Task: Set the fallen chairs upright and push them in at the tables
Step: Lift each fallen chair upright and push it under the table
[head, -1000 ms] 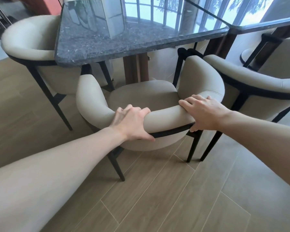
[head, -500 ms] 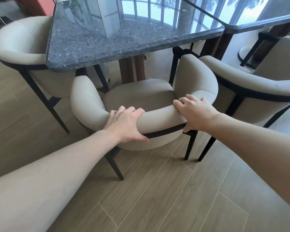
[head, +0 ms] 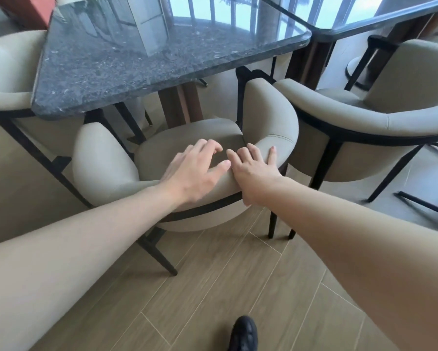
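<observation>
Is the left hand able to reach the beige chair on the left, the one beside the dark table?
Probably yes. The left hand hovers open over the middle chair, holding nothing. Only open floor lies between it and the left chair.

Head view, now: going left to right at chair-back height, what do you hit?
Beige upholstered chair at the far left → middle beige tub chair with black legs → left hand → right hand → beige tub chair on the right.
</observation>
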A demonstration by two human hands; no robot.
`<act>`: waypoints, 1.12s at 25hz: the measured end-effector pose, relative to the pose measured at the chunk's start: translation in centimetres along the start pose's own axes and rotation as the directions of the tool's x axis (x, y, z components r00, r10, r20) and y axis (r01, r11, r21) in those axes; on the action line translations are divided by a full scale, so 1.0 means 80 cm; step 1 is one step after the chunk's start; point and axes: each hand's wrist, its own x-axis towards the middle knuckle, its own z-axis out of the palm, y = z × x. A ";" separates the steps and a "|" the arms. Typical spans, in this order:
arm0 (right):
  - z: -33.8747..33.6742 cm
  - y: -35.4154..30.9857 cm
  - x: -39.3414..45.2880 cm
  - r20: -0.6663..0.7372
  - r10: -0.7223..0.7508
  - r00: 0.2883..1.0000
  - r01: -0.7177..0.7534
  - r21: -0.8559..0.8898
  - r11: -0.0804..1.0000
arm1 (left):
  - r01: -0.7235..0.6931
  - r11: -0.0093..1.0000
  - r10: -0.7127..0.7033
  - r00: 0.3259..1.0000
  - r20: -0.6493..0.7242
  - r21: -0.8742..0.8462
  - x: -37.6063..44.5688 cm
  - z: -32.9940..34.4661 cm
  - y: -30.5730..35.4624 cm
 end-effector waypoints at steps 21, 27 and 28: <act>0.021 0.420 0.020 -0.348 -0.294 0.890 0.252 -0.161 0.954 | 0.092 0.932 -0.116 0.992 -0.049 -0.351 0.320 0.150 0.296; 0.039 0.543 0.018 -0.208 -0.266 0.941 0.268 -0.017 0.963 | -0.154 0.977 0.120 0.970 0.209 0.150 0.320 0.193 0.349; 0.041 0.558 0.022 -0.176 -0.307 0.935 0.305 -0.039 0.952 | -0.250 0.943 0.187 0.945 0.268 0.221 0.322 0.199 0.361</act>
